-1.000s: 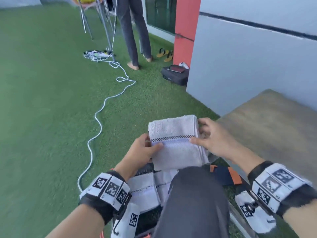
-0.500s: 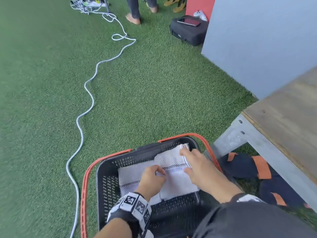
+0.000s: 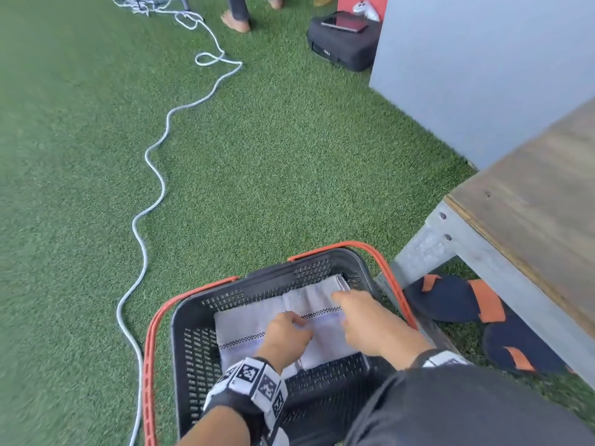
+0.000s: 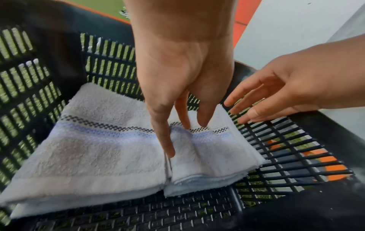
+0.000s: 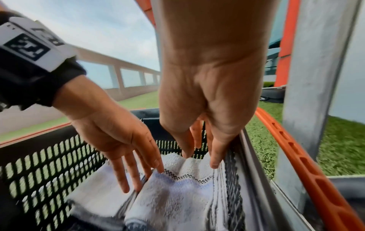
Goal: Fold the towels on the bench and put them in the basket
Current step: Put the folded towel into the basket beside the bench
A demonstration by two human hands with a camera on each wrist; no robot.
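A black basket (image 3: 180, 320) with orange handles (image 3: 383, 268) stands on the grass by the bench (image 3: 531, 204). Two folded white towels lie side by side in it: the left towel (image 3: 244, 326) (image 4: 94, 150) and the right towel (image 3: 315, 297) (image 4: 213, 156). My left hand (image 3: 296, 323) (image 4: 185, 121) reaches down with straight fingers and touches the right towel along its left edge. Over that towel's right edge, near the basket wall, my right hand (image 3: 354, 310) (image 5: 199, 150) also has straight fingers, their tips on the towel's far edge. Neither hand grips anything.
The bench's metal leg (image 3: 418, 252) stands close to the basket's right side, with dark sandals (image 3: 450, 297) under it. A white cable (image 3: 154, 188) snakes over the grass on the left. Farther off are a black case (image 3: 341, 43), a grey wall (image 3: 483, 75) and a person's foot (image 3: 236, 22).
A second ago both hands held the folded towel up in the air. They lowered it into the basket beside the other towel, and the fingers have loosened off it.
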